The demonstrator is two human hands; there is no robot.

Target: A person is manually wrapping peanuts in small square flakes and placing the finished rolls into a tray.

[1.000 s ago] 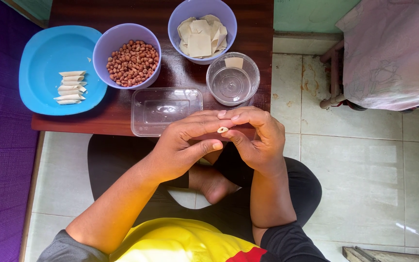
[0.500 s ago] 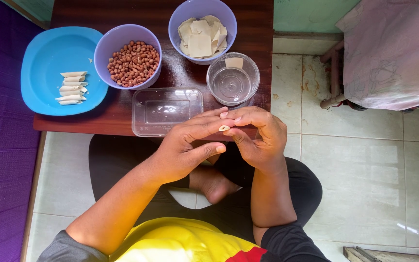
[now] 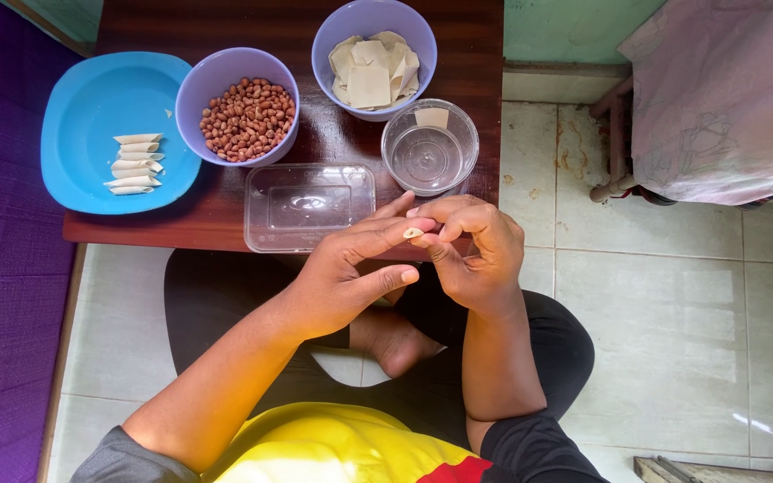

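My left hand [image 3: 342,268] and my right hand [image 3: 476,255] meet at the near edge of the dark wooden table [image 3: 225,215]. Together their fingertips pinch a small pale rolled dough piece [image 3: 412,233], mostly hidden by the fingers. Just beyond the hands lies an empty clear rectangular container [image 3: 308,206]. A blue plate [image 3: 91,98] at the left carries several finished pale rolls [image 3: 134,164]. A lilac bowl [image 3: 208,76] holds peanuts [image 3: 248,118]. Another lilac bowl [image 3: 413,80] holds square dough sheets [image 3: 370,70].
A clear round cup of water [image 3: 429,148] stands at the table's right edge, right beyond my right hand. A purple mat [image 3: 2,295] lies at the left. Pale floor tiles [image 3: 673,313] spread to the right, with a cloth-covered piece of furniture [image 3: 726,98] at the upper right.
Both hands have shifted slightly toward the table while turning the small dough piece between the fingertips. The dishes on the table have not moved.
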